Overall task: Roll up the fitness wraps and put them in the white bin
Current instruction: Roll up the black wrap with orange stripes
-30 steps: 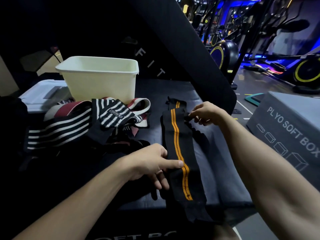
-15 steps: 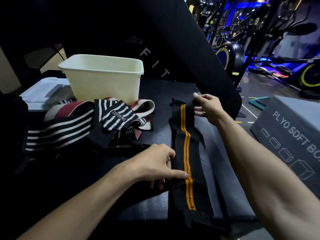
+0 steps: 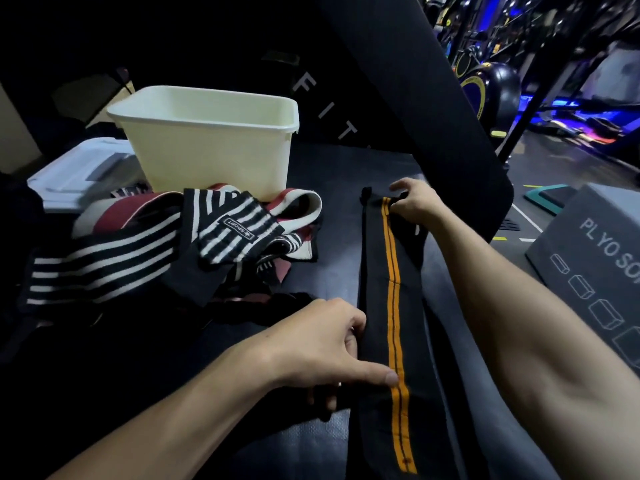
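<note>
So my left hand (image 3: 325,344) is nearest, thumb flat on the black wrap with the orange stripe (image 3: 393,306) and fingers curled at its left edge, pinning it to the dark counter (image 3: 332,188). The wrap runs straight away from me. At its far end my right hand (image 3: 414,202) is pinching the top corner. Left of that sits a messy pile of striped wraps (image 3: 166,251), and behind them the white bin (image 3: 211,150).
</note>
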Motion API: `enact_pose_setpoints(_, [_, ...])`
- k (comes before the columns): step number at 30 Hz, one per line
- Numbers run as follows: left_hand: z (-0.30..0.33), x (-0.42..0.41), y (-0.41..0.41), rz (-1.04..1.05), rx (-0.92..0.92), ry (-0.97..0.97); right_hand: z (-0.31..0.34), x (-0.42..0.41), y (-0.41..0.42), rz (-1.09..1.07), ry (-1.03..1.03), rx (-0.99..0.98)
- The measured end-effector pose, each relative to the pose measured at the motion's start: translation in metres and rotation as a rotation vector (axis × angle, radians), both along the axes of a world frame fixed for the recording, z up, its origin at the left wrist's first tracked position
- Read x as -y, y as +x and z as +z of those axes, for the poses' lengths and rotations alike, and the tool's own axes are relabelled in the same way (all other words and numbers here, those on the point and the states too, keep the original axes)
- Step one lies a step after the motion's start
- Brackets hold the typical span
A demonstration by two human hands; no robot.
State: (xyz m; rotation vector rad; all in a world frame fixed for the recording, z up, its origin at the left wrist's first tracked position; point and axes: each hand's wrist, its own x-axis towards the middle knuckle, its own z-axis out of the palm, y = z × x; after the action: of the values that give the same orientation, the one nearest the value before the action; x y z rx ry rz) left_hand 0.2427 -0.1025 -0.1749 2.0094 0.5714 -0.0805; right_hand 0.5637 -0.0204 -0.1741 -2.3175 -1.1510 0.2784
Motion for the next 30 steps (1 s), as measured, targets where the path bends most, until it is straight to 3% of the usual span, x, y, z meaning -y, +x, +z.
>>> enact_pose_setpoints(3, [0.001, -0.001, 0.000, 0.001, 0.009, -0.021, 0.011, -0.003, 0.004, 0.059, -0.156, 0.127])
enact_pose_setpoints(9, [-0.005, 0.000, 0.003, 0.039, 0.052, -0.078, 0.009, -0.008, -0.003, -0.127, 0.112, 0.178])
enact_pose_setpoints(14, [-0.006, 0.003, 0.003, 0.066, 0.073, -0.021, 0.008, 0.012, -0.016, -0.047, 0.070, 0.125])
enact_pose_setpoints(18, [-0.004, 0.014, -0.001, 0.114, 0.115, 0.083, 0.025, 0.059, -0.038, 0.057, 0.033, 0.205])
enact_pose_setpoints(22, [-0.014, 0.026, -0.009, 0.248, 0.202, 0.437, 0.034, 0.124, -0.074, 0.099, 0.078, 0.242])
enact_pose_setpoints(30, [-0.028, 0.056, -0.042, 0.203, 0.436, 0.504, 0.017, 0.267, -0.172, 0.276, 0.247, 0.081])
